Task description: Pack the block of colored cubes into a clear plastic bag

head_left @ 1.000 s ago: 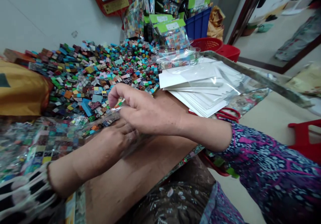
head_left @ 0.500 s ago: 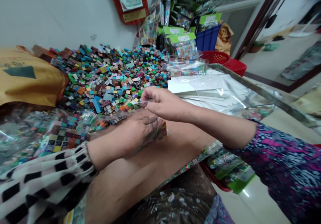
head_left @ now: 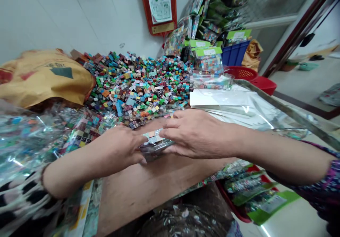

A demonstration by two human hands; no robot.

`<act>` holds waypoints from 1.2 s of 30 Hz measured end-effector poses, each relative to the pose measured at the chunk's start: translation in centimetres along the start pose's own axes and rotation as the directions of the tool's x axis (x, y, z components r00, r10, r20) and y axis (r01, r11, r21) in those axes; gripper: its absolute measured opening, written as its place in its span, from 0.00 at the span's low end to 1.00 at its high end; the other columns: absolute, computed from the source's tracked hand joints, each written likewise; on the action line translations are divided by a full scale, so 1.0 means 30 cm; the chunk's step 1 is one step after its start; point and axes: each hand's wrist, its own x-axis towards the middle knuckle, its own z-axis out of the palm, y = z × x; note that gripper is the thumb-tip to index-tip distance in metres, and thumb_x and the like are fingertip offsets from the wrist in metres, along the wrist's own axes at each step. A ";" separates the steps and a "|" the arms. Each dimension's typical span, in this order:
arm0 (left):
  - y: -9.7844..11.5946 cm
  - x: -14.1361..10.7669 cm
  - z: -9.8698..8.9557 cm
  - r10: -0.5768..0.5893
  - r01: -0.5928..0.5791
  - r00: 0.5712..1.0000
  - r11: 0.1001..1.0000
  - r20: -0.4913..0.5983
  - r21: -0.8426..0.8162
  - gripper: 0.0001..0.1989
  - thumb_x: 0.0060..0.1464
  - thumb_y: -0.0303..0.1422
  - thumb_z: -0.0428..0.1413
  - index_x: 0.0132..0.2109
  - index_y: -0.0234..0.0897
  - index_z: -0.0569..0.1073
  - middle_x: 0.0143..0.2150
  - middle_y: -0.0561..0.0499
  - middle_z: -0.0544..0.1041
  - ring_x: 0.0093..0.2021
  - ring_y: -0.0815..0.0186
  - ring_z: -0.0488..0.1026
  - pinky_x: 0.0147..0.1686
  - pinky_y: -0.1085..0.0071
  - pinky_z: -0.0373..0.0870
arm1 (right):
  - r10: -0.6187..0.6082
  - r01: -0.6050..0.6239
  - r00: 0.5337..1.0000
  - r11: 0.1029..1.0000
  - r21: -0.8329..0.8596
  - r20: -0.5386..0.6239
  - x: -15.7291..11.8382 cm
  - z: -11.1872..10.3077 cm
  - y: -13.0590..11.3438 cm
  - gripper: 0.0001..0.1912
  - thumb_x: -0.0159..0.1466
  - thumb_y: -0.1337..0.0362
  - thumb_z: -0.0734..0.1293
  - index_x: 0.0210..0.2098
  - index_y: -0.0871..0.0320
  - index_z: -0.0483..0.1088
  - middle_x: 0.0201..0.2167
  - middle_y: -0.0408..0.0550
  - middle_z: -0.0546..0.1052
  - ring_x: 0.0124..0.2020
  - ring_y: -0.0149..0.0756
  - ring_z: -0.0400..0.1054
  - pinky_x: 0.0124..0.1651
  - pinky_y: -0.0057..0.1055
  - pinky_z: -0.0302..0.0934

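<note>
Between my hands, low over the wooden board (head_left: 138, 191), lies a clear plastic bag (head_left: 156, 145) with rows of small patterned cubes (head_left: 152, 136) inside. My left hand (head_left: 120, 145) is closed on the bag's left end, thumb toward me. At the other end my right hand (head_left: 193, 134) grips it, fingers over the top and thumb below. My fingers hide both ends of the bag. Just behind, a big heap of loose coloured cubes (head_left: 148, 83) spreads to the wall.
A yellow sack (head_left: 50, 77) and filled clear bags (head_left: 23, 141) lie at left. White cards (head_left: 225, 100) are stacked at right, by a red basket (head_left: 241, 72) and a blue bin (head_left: 235, 54). Packets with green tops (head_left: 273, 207) fill a red container below the board's right edge.
My right hand has come down from above the left one onto the bag. My left hand has shifted left to the bag's other end. The view has turned left.
</note>
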 end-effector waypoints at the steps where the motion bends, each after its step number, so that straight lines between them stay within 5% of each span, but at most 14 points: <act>1: 0.000 -0.003 0.003 0.001 -0.001 1.000 1.000 0.004 0.025 0.10 0.57 0.38 0.53 0.38 0.40 0.77 0.32 0.48 0.79 0.34 0.60 0.75 0.39 0.66 0.68 | 0.008 -0.005 0.997 0.999 -0.047 0.080 0.008 -0.003 -0.002 0.15 0.68 0.55 0.61 0.39 0.60 0.73 0.37 0.53 0.76 0.34 0.40 0.63 0.37 0.36 0.52; 4: 0.002 -0.012 -0.008 -0.015 0.017 0.999 0.998 -0.038 0.065 0.12 0.60 0.33 0.47 0.34 0.38 0.74 0.31 0.47 0.78 0.33 0.61 0.73 0.36 0.66 0.66 | 0.096 -0.070 0.972 0.990 -0.124 0.213 0.022 -0.016 0.014 0.13 0.65 0.58 0.64 0.33 0.60 0.74 0.30 0.52 0.76 0.32 0.40 0.61 0.36 0.36 0.48; 8: -0.001 -0.036 -0.040 -0.104 0.100 0.989 0.994 -0.107 -0.039 0.13 0.59 0.33 0.46 0.31 0.38 0.72 0.28 0.49 0.76 0.30 0.63 0.72 0.32 0.69 0.64 | 0.122 -0.111 0.970 0.992 -0.063 0.210 0.015 -0.029 0.051 0.07 0.64 0.64 0.65 0.33 0.58 0.74 0.29 0.50 0.75 0.34 0.39 0.59 0.37 0.35 0.46; 13: -0.003 -0.040 -0.050 -0.296 0.266 0.952 0.925 -0.075 -0.270 0.15 0.52 0.33 0.52 0.45 0.38 0.76 0.31 0.53 0.78 0.31 0.65 0.73 0.30 0.72 0.63 | 0.142 -0.141 0.977 0.990 -0.014 0.160 0.015 -0.016 0.059 0.06 0.60 0.71 0.65 0.36 0.59 0.74 0.30 0.47 0.75 0.32 0.36 0.59 0.38 0.34 0.46; 17: 0.008 -0.022 -0.061 -0.306 0.275 0.952 0.888 -0.027 -0.368 0.11 0.52 0.35 0.54 0.37 0.38 0.79 0.31 0.52 0.79 0.31 0.66 0.73 0.31 0.72 0.64 | 0.154 -0.149 0.976 0.988 -0.039 0.156 0.029 -0.030 0.039 0.07 0.63 0.63 0.66 0.33 0.57 0.76 0.31 0.49 0.75 0.33 0.38 0.58 0.36 0.35 0.43; 21: 0.021 -0.017 -0.067 -0.258 0.200 0.957 0.918 -0.133 -0.341 0.10 0.53 0.34 0.52 0.30 0.37 0.76 0.29 0.52 0.78 0.31 0.67 0.72 0.31 0.72 0.63 | 0.165 -0.149 0.975 0.982 -0.113 0.148 0.039 -0.063 0.023 0.15 0.67 0.60 0.63 0.28 0.58 0.75 0.31 0.51 0.75 0.35 0.39 0.58 0.35 0.35 0.40; 28: 0.061 -0.037 -0.031 -0.273 0.230 0.950 0.940 -0.149 -0.254 0.16 0.60 0.38 0.45 0.33 0.37 0.74 0.28 0.51 0.76 0.29 0.66 0.72 0.30 0.72 0.63 | 0.087 -0.082 0.964 0.996 -0.029 0.251 0.090 -0.062 -0.013 0.17 0.66 0.50 0.65 0.34 0.57 0.76 0.29 0.49 0.77 0.33 0.39 0.64 0.35 0.35 0.44; 30: 0.059 -0.038 -0.035 -0.276 0.232 0.949 0.938 -0.151 -0.258 0.18 0.62 0.39 0.43 0.34 0.37 0.74 0.28 0.50 0.77 0.30 0.66 0.73 0.31 0.72 0.64 | 0.081 -0.088 0.949 0.996 0.009 0.306 0.125 -0.059 -0.032 0.13 0.65 0.55 0.65 0.38 0.57 0.76 0.31 0.49 0.78 0.31 0.37 0.65 0.33 0.33 0.46; 33: 0.034 -0.009 -0.060 -0.270 0.229 0.961 0.896 -0.057 -0.381 0.20 0.63 0.37 0.39 0.38 0.38 0.75 0.28 0.52 0.78 0.29 0.67 0.74 0.31 0.74 0.66 | 0.131 -0.155 0.881 0.988 0.017 0.455 0.174 -0.072 -0.059 0.09 0.63 0.67 0.63 0.39 0.56 0.76 0.32 0.49 0.78 0.27 0.34 0.65 0.27 0.31 0.45; 36: 0.005 0.058 -0.078 -0.159 0.219 0.970 0.898 0.182 -0.382 0.14 0.56 0.30 0.47 0.38 0.40 0.78 0.28 0.55 0.78 0.26 0.69 0.73 0.28 0.76 0.65 | 0.108 -0.137 0.849 0.990 0.019 0.518 0.194 -0.088 -0.077 0.13 0.60 0.73 0.62 0.39 0.56 0.77 0.34 0.49 0.79 0.28 0.34 0.66 0.26 0.31 0.45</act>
